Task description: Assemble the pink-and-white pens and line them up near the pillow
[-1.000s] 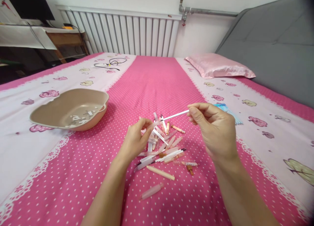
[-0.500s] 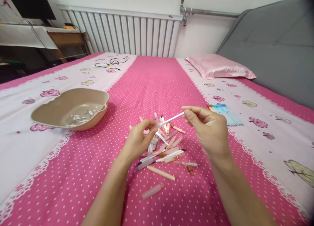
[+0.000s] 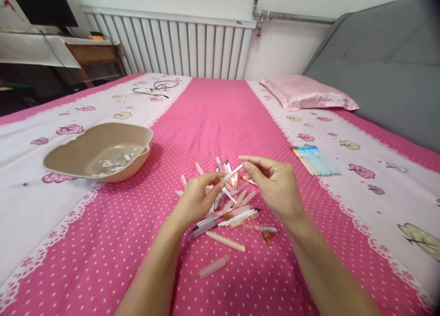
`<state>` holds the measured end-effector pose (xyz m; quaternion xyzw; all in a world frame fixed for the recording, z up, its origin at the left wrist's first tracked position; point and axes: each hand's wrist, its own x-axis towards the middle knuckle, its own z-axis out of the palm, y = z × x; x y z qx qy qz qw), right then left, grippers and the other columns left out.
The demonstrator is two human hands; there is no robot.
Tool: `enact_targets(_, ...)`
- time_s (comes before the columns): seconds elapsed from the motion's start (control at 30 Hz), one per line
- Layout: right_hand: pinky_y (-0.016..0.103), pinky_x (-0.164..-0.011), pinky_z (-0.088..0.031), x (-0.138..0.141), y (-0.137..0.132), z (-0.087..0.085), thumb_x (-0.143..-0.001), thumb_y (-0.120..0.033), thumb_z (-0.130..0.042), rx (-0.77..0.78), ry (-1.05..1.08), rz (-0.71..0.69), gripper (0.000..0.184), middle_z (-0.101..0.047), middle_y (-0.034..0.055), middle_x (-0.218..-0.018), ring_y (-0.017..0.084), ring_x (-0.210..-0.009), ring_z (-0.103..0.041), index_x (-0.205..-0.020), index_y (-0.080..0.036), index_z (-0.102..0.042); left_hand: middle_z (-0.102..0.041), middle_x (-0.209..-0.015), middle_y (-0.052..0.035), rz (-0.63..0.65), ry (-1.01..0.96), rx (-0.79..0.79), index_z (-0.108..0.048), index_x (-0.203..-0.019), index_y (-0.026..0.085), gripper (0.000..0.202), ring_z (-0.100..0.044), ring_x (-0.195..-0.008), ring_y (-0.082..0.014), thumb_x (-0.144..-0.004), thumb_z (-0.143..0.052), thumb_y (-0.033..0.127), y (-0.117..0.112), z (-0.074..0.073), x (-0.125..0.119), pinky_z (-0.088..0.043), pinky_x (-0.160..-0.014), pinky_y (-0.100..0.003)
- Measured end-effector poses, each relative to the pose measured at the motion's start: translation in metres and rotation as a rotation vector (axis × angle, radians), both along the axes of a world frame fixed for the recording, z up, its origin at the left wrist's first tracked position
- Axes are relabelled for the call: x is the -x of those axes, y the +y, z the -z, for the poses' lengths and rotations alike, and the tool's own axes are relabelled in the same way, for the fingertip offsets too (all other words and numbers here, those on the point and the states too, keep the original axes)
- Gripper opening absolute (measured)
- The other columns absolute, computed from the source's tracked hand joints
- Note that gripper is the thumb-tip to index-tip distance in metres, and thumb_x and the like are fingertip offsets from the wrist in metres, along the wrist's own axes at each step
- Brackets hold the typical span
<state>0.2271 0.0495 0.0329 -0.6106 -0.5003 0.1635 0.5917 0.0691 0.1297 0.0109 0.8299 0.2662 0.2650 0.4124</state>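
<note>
We hold a translucent pink pen barrel point(image 3: 224, 180) between the thumb and fingers of our left hand point(image 3: 197, 192), while our right hand point(image 3: 277, 181) pinches a white refill point(image 3: 237, 170) by its upper end. The refill slants down to the barrel's mouth — how deep it sits inside, we cannot tell. Both pieces are just above a loose heap of pen parts point(image 3: 248, 198) on the pink dotted bedspread point(image 3: 220, 119). Nearer us, apart from the heap, lie a cream barrel point(image 3: 226, 241) and, closer still, another pink barrel point(image 3: 212, 267). Left of the heap we have a beige basin point(image 3: 79, 144) with small white pieces point(image 3: 108, 163) on its bottom. Beyond our right hand, blue and peach pens point(image 3: 319, 161) lie side by side in a row.
</note>
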Motion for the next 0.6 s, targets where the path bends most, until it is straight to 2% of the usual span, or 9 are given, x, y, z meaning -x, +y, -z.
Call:
enact_targets(0.1, 0.026, -0.061, -0.051, 0.000, 0.001, 0.000, -0.081, -0.033, -0.059, 0.020, 0.001, -0.008, 0.034, -0.069, 0.0024, -0.082, 0.012, -0.067, -0.062, -0.112, -0.022, -0.064, -0.067, -0.088, -0.0046, 0.007, -0.034, 0.146, -0.063, -0.096, 0.017, 0.023, -0.060, -0.083, -0.0170, -0.085, -0.050, 0.032, -0.002, -0.003, -0.001, -0.044, -0.075, -0.028)
enact_targets(0.2, 0.027, -0.060, -0.050, -0.003, 0.002, 0.002, -0.081, -0.034, -0.058, 0.031, -0.007, 0.027, 0.048, -0.067, 0.0020, -0.082, 0.012, -0.066, -0.061, -0.128, -0.022, -0.051, -0.067, -0.082, -0.0047, -0.031, -0.194, 0.450, -0.062, -0.090, 0.014, 0.022, -0.061, -0.077, -0.0159, -0.080, -0.057, 0.034, -0.001, -0.003, 0.001, -0.046, -0.070, -0.027)
enact_targets(0.3, 0.029, -0.068, -0.050, -0.013, 0.006, 0.008, -0.081, -0.031, -0.057, 0.124, -0.129, 0.119, 0.043, -0.068, 0.0038, -0.086, 0.015, -0.074, -0.062, -0.122, -0.021, -0.056, -0.068, -0.078, -0.0039, -0.064, -0.334, 0.670, -0.062, -0.089, 0.014, 0.024, -0.061, -0.072, -0.0134, -0.077, -0.061, 0.034, 0.003, 0.000, 0.004, -0.045, -0.068, -0.024)
enact_targets(0.37, 0.032, -0.074, -0.049, -0.021, 0.009, 0.017, -0.079, -0.027, -0.057, 0.289, -0.285, 0.155, 0.036, -0.069, 0.0060, -0.092, 0.017, -0.080, -0.063, -0.115, -0.019, -0.061, -0.068, -0.079, -0.0033, -0.074, -0.381, 0.724, -0.062, -0.090, 0.014, 0.023, -0.060, -0.071, -0.0116, -0.076, -0.062, 0.033, 0.005, 0.002, 0.005, -0.045, -0.069, -0.023)
enact_targets(0.47, 0.038, -0.082, -0.045, -0.029, 0.014, 0.032, -0.081, -0.025, -0.054, 0.570, -0.540, 0.175, 0.037, -0.066, 0.0115, -0.105, 0.025, -0.095, -0.061, -0.116, -0.017, -0.061, -0.068, -0.078, -0.0024, -0.091, -0.401, 0.740, -0.063, -0.087, 0.014, 0.020, -0.059, -0.070, -0.0101, -0.075, -0.063, 0.031, 0.006, 0.003, 0.005, -0.044, -0.070, -0.022)
enact_targets(0.6, 0.036, -0.081, -0.043, -0.033, 0.018, 0.047, -0.085, -0.025, -0.046, 0.768, -0.698, 0.146, 0.032, -0.065, 0.0134, -0.108, 0.027, -0.102, -0.058, -0.111, -0.018, -0.063, -0.068, -0.076, -0.0036, -0.138, -0.408, 0.754, -0.062, -0.084, 0.013, 0.019, -0.060, -0.069, -0.0113, -0.073, -0.063, 0.029, 0.006, 0.002, 0.003, -0.044, -0.069, -0.023)
